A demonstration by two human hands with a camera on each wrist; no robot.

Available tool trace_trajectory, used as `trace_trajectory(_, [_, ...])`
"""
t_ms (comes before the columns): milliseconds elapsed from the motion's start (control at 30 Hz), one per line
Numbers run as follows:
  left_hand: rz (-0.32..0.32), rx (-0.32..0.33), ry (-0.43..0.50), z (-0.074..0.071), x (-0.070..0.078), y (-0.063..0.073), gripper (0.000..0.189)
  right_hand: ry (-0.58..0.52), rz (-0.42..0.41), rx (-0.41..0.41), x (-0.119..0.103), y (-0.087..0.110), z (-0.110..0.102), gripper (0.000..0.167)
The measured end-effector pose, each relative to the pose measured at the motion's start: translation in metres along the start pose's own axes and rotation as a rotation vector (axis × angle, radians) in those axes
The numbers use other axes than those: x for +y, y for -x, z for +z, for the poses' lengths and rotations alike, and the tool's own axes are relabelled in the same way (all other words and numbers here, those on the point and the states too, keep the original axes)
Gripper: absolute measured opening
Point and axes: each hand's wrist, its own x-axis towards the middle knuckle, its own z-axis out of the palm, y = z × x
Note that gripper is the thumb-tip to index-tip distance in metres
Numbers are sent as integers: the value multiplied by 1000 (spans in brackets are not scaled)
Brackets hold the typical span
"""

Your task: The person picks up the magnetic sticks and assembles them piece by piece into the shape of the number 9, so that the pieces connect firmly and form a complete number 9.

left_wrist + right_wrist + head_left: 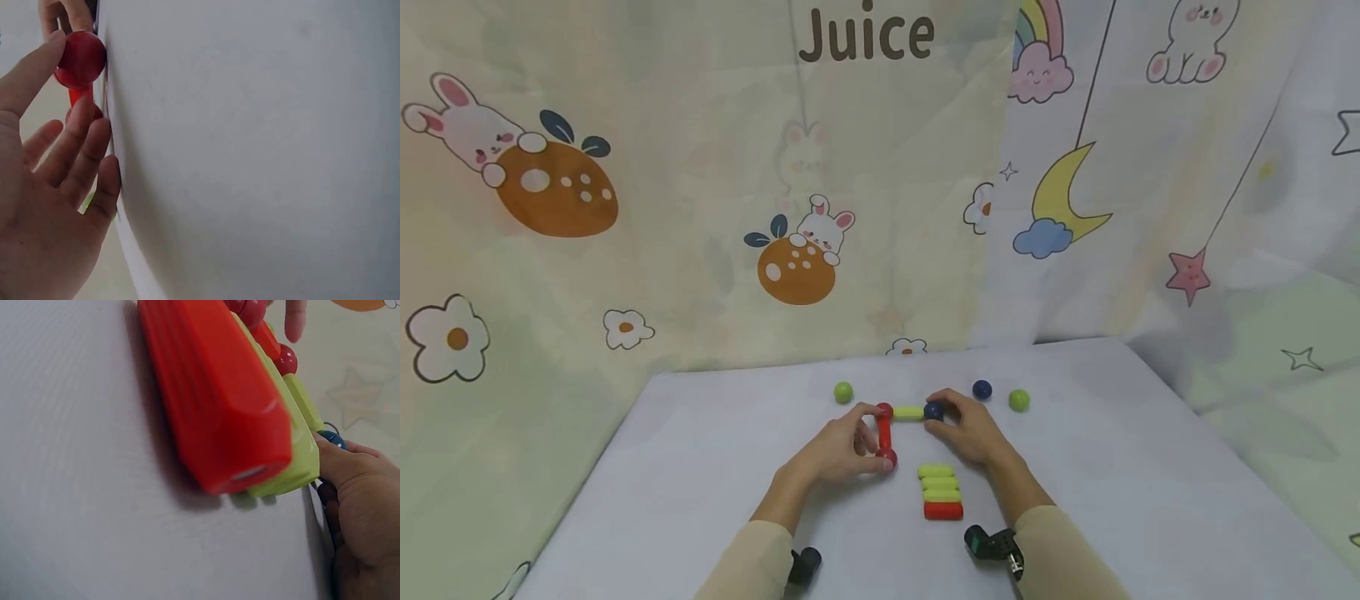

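Note:
My left hand spans a red stick with a ball at each end. Its thumb presses the near red ball, while the index finger touches the far red ball. From that far ball a yellow-green stick runs right to a dark blue ball. My right hand pinches this blue ball between thumb and index finger. In the left wrist view the other left fingers are spread beside the stick. The right fingertips are partly hidden in the right wrist view.
Nearer than the joined pieces, several yellow-green sticks lie side by side with a red stick. Beyond the hands are a green ball at left, another dark blue ball and a second green ball at right.

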Motion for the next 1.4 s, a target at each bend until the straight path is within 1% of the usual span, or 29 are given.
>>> trace_trajectory(133, [21, 20, -50, 1, -3, -3, 88, 1, 9, 8, 2, 2, 1, 39])
trace_trajectory(300, [16, 18, -90, 0, -6, -10, 91, -3, 2, 13, 2, 2, 1, 38])
trace_trajectory(433, [8, 1, -64, -3, -10, -14, 87, -2, -4, 16, 1, 0, 1, 38])
trace_trajectory(533, [2, -2, -22, -4, -14, -17, 85, 3, 16, 6, 0, -2, 2, 39])
trace_trajectory(667, [19, 4, 46, 0, -15, -24, 84, 22, 49, -15, 2, -2, -3, 40])
trace_trajectory(767, [24, 8, 74, 4, -15, -28, 84, 35, 44, -33, 5, -4, -8, 40])
trace_trajectory(933, [-20, 21, 78, 6, -16, -27, 86, 43, 30, -61, 7, -9, -11, 39])
trace_trajectory(1067, [-55, 29, 80, 6, -14, -27, 87, 54, 5, -82, 3, -8, -15, 40])
trace_trajectory(1133, [-71, 29, 91, 6, -13, -27, 88, 79, -13, -100, -2, -8, -17, 42])
trace_trajectory(1267, [-98, 28, 111, 7, -12, -26, 87, 166, -51, -132, -11, -8, -22, 48])
trace_trajectory(1400, [-111, 35, 102, 7, -12, -26, 87, 208, -99, -120, -19, -5, -27, 51])
